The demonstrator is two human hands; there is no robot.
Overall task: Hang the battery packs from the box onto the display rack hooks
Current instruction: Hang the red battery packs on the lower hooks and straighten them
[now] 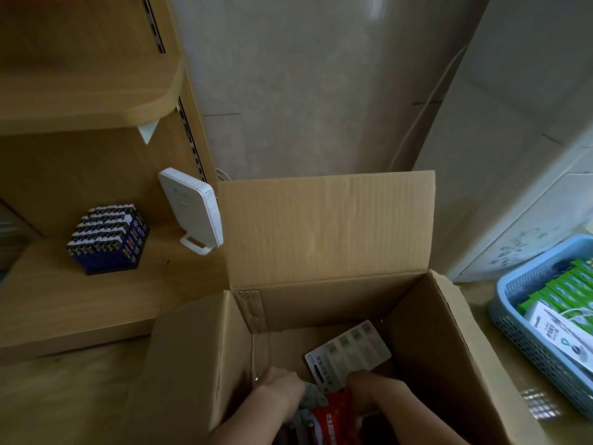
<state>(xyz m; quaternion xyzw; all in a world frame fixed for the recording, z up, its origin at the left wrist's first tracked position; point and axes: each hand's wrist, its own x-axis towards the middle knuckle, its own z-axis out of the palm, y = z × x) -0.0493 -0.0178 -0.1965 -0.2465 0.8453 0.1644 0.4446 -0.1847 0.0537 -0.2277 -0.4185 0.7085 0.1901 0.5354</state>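
Fingers on both hands are down among the packs, mostly hidden, so I can't tell if they're clamped on anything. Largest first: wooden shelf unit (80,300) fills the left of frame, no display hooks anywhere that I can see. Cardboard box (324,226) is open at lower centre. Left hand (279,388) and right hand (373,396) are both inside it at the bottom edge. Red battery pack (333,415) sits between them; grey pack (348,353) lies just above, back side up. I'd say we're at pickup, hanging not yet done
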